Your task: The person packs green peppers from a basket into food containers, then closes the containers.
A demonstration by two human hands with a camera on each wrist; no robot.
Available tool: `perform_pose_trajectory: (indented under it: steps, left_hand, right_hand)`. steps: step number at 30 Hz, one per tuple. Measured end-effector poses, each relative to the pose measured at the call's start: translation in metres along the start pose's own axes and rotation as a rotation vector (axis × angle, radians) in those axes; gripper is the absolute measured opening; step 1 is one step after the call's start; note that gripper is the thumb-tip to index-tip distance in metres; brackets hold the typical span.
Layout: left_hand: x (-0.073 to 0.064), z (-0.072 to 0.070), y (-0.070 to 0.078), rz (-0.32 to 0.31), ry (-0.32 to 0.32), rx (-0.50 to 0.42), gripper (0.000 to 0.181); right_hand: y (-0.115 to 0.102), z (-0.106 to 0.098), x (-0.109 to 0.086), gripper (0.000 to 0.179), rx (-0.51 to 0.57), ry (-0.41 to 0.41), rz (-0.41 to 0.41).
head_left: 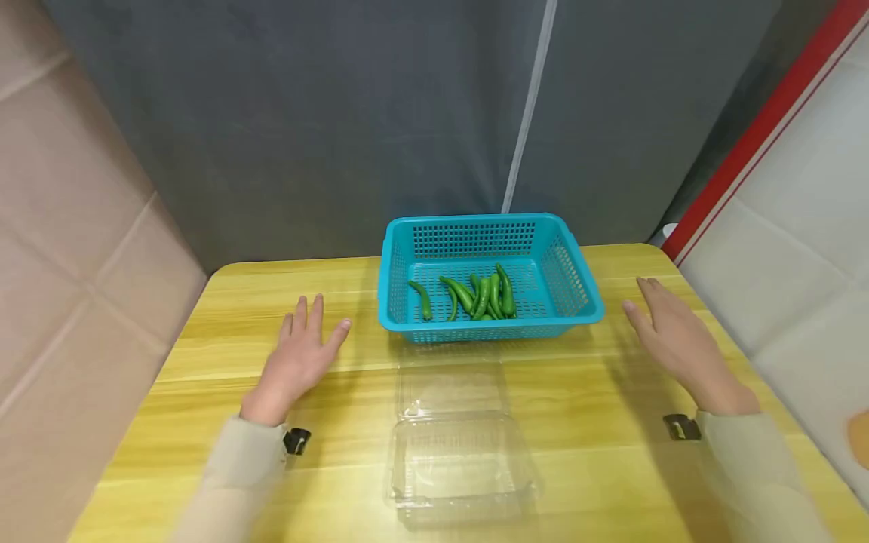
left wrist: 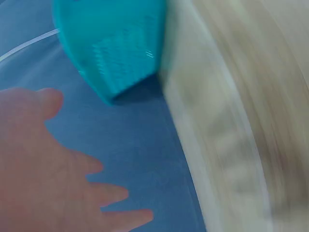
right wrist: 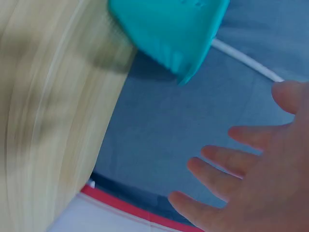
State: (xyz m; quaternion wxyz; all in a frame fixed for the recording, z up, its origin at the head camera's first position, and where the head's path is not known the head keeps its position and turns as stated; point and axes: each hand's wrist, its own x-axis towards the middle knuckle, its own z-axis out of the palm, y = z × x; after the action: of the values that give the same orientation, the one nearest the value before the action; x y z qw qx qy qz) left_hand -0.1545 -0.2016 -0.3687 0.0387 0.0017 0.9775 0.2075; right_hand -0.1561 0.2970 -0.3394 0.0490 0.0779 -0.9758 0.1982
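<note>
Several green chili peppers (head_left: 483, 296) lie in a blue plastic basket (head_left: 591, 309) at the back of the table. In front of it stands a clear plastic clamshell box (head_left: 462, 460), its lid (head_left: 451, 388) folded back toward the basket. My left hand (head_left: 299, 360) is held over the table to the left of the basket, fingers spread and holding nothing. To the basket's right, my right hand (head_left: 679, 343) is stretched out with straight fingers, also holding nothing. Both wrist views show the spread fingers and a corner of the basket.
The wooden table (head_left: 204, 392) ends against a dark grey curtain (head_left: 339, 136) behind the basket. A pinkish tiled wall (head_left: 75, 249) borders it on the left. On the right are a red strip (head_left: 767, 121) and a white wall (head_left: 815, 249).
</note>
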Motion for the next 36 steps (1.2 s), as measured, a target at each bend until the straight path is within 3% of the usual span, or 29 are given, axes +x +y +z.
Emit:
perform_pose_trajectory:
  steps: [5,11,14,17,21,24,30,36]
  left_hand:
    - [-0.005,0.002,0.010,0.007,-0.034,-0.170,0.078]
    - [-0.024,0.005,0.018,-0.008,-0.053,-0.312,0.078]
    - [-0.031,0.010,0.022,-0.026,-0.065,-0.389,0.079]
    - [-0.037,0.017,0.025,-0.071,-0.095,-0.511,0.080]
    - [-0.043,0.030,0.024,-0.135,-0.150,-0.709,0.076]
    - [-0.044,0.040,0.019,-0.155,-0.190,-0.829,0.073]
    - [-0.043,0.053,0.005,-0.123,-0.298,-0.941,0.067]
    - [-0.043,0.070,-0.011,-0.041,-0.454,-1.069,0.062]
  right_hand:
    - [-0.020,0.002,-0.015,0.059,0.113,0.076,0.051]
    - [-0.040,0.005,-0.032,0.047,0.175,0.129,0.083]
    - [-0.048,0.006,-0.036,0.044,0.227,0.071,0.076]
    - [-0.055,0.012,-0.037,0.047,0.291,-0.037,0.072]
    - [-0.063,0.032,-0.035,0.053,0.392,-0.176,0.107]
    - [-0.068,0.052,-0.033,0.059,0.486,-0.236,0.156]
    - [-0.073,0.084,-0.033,0.060,0.668,-0.290,0.205]
    - [-0.076,0.103,-0.035,0.067,0.785,-0.347,0.184]
